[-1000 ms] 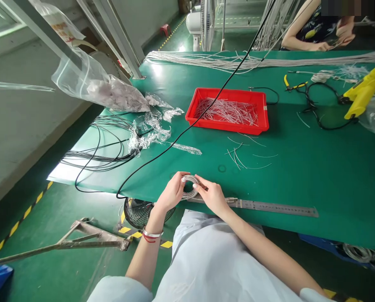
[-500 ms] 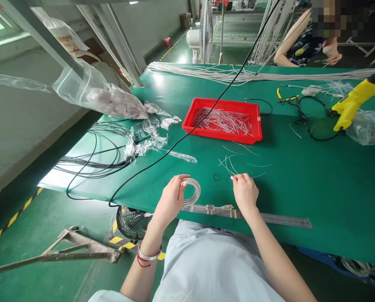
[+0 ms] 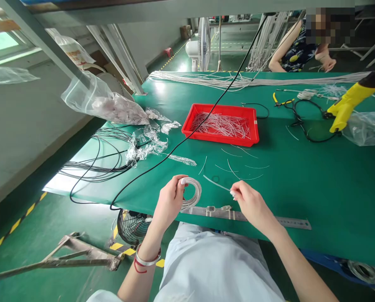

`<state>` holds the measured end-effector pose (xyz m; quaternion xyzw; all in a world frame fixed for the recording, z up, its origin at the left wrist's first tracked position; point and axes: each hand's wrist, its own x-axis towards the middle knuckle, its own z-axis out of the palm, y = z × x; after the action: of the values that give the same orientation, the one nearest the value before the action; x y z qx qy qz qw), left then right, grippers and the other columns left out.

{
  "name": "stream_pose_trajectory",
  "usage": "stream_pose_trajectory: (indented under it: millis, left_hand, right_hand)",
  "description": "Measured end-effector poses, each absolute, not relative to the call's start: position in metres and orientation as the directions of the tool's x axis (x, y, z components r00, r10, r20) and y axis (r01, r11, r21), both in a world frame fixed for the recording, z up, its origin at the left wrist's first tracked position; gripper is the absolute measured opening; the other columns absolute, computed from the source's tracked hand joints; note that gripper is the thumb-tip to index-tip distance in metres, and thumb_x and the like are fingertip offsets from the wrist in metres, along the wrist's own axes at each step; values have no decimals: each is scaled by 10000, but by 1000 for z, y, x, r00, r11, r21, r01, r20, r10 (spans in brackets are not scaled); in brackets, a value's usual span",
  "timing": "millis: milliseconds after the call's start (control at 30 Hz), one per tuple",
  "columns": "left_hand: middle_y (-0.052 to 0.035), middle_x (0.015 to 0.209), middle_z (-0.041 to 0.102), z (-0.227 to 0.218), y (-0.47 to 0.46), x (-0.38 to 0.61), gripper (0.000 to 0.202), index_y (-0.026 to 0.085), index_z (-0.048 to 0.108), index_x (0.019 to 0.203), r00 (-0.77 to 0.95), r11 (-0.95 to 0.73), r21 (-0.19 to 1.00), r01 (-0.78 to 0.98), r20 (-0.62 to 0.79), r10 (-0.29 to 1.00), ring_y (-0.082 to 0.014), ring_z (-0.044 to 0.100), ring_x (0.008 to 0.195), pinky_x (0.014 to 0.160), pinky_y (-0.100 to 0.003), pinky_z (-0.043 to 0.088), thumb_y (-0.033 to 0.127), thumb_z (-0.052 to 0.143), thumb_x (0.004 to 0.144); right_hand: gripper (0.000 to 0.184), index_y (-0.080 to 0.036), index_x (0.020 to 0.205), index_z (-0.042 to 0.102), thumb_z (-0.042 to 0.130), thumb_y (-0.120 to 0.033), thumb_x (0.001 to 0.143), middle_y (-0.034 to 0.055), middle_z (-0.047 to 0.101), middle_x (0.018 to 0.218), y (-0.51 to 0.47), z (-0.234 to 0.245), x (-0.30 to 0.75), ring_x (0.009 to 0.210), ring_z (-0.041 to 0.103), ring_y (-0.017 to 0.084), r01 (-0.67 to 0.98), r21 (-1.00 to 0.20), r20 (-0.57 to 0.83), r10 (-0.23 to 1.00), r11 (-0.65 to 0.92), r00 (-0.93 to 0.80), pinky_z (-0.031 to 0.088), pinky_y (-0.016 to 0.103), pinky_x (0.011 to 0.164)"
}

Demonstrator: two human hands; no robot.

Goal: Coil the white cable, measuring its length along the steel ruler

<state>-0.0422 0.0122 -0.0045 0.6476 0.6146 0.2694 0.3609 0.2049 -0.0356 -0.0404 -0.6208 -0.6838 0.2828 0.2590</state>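
Observation:
My left hand (image 3: 171, 197) is closed around one side of a coil of whitish clear cable (image 3: 197, 193), held just above the front of the green table. To its right, my right hand (image 3: 248, 201) pinches the end of a thin white strip (image 3: 217, 182), whose free end points left toward the coil. Several loose thin strips (image 3: 233, 167) lie on the table beyond my right hand. More of the same fill a red tray (image 3: 220, 140) farther back. Along the table's front edge, below both hands, runs a steel ruler (image 3: 292, 223).
A yellow heat-gun-like tool (image 3: 347, 105) and yellow-handled pliers (image 3: 281, 100) are at the right. A black cord (image 3: 174, 149) slants across the table. Plastic bags (image 3: 118, 109) and black cables (image 3: 95, 167) occupy the left. Long white cables (image 3: 206, 79) line the back, near another person (image 3: 294, 50).
My right hand has drawn back a little toward me, with a single strip now in its fingers and other strips left lying on the table. My left hand stays on the coil. The view has tilted slightly.

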Motion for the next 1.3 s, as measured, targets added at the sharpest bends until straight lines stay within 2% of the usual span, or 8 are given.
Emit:
stream_pose_trajectory:
  millis: [133,333,567,700,833,933,1067,1300]
  left_hand:
    - [-16,800,651,0,17,-35,417,248,577,1055,139,-44,773,633,-58,989,-141,589,650,584,-263,468,540,313,918]
    - [-31,856,678,7,16,-26,381,232,563,1051,205,-177,636,751,29,978,-162,638,781,702,-291,483,472,286,947]
    - [-46,1095,659,12,3,-17,307,236,535,1093,334,-320,573,754,83,939,-171,618,983,857,-322,498,376,297,960]
    - [-22,1092,659,15,-1,-16,278,251,540,1095,385,-319,664,676,50,921,-148,621,976,853,-295,495,387,343,952]
    - [-11,1052,679,19,0,-17,278,253,545,1095,392,-238,773,588,-14,920,-134,634,914,802,-271,502,417,384,938]
    - [-12,1066,675,20,0,-18,268,257,549,1102,381,-236,790,566,4,925,-128,631,933,813,-263,498,407,405,933]
    - [-31,1085,658,20,-3,-16,258,255,554,1111,419,-296,776,558,45,907,-129,618,952,823,-263,495,382,420,931]
    - [-13,1098,634,21,-9,-13,220,275,540,1108,440,-356,755,550,100,893,-109,597,980,837,-240,481,349,429,933]
  right_hand:
    - [107,-274,967,489,402,-221,935,-29,624,922,-61,4,204,826,615,89,606,-729,112,929,318,-353,525,241,688]
    - [194,-200,861,474,440,-15,814,-28,577,701,-63,37,191,586,502,121,633,-303,321,702,712,-636,434,282,448]
    - [186,-186,752,489,464,-2,762,-35,513,579,-35,36,165,508,463,114,729,-10,467,648,684,-602,356,281,384]
    - [66,-182,794,545,529,-124,822,-33,563,578,-26,32,158,540,489,118,761,104,643,540,641,-543,397,282,437]
    - [96,-193,877,576,576,-132,804,-11,662,671,-30,21,163,565,535,127,729,156,668,472,666,-575,425,283,434]
    - [169,-190,930,561,597,-104,790,21,740,819,-31,10,167,675,630,146,709,35,711,481,705,-513,542,284,519]
    - [281,-232,954,479,578,-34,782,7,741,841,-29,-1,163,897,689,142,601,-405,746,629,689,-219,623,286,774]
    - [250,-250,868,396,536,-48,822,14,724,846,-33,-1,153,814,706,111,441,-704,623,782,557,7,595,223,690]
